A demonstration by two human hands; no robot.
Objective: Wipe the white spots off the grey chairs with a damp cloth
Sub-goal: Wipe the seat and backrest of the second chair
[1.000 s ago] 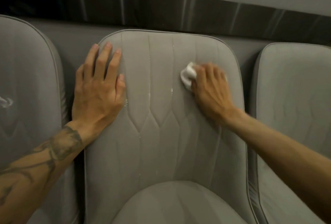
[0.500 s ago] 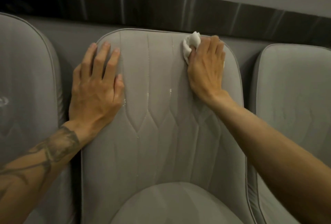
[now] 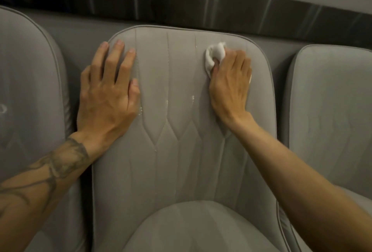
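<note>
Fingers (image 3: 117,56), left hand (image 3: 106,94): straight, spread, laid flat on the upper left edge of the middle chair's backrest (image 3: 181,161); nothing held. Fingers (image 3: 239,58), right hand (image 3: 229,86): curled over a bunched white cloth (image 3: 214,56), pressing it to the same backrest just under the top rim, thumb tucked into the folds.

Surroundings:
- Outboard of the left fingers, a second grey chair (image 3: 26,90), with a faint white mark low on its backrest.
- Outboard of the right fingers, a third grey chair (image 3: 332,110).
- Beyond both sets of fingertips, past the top rim: a grey panel, then a dark glossy band (image 3: 181,6), then pale wall.
- Below the wrists, the rounded seat cushion (image 3: 201,227).
- In the way: a tattooed forearm (image 3: 50,171) lying over the gap between the left and middle chairs; a bare forearm (image 3: 302,181) crossing the lower right of the backrest and hiding that corner.

Task's thing:
- Cloth protruding on the thumb side of the right fingers, toward the left hand and well apart from the left fingers.
- White spots (image 3: 192,97): three small ones on the stitched seams, between the two hands, below the cloth at about palm-heel level.
- One spot just beside the left thumb base, one near the right palm heel, one between them.
- Cloth apart from all three.
</note>
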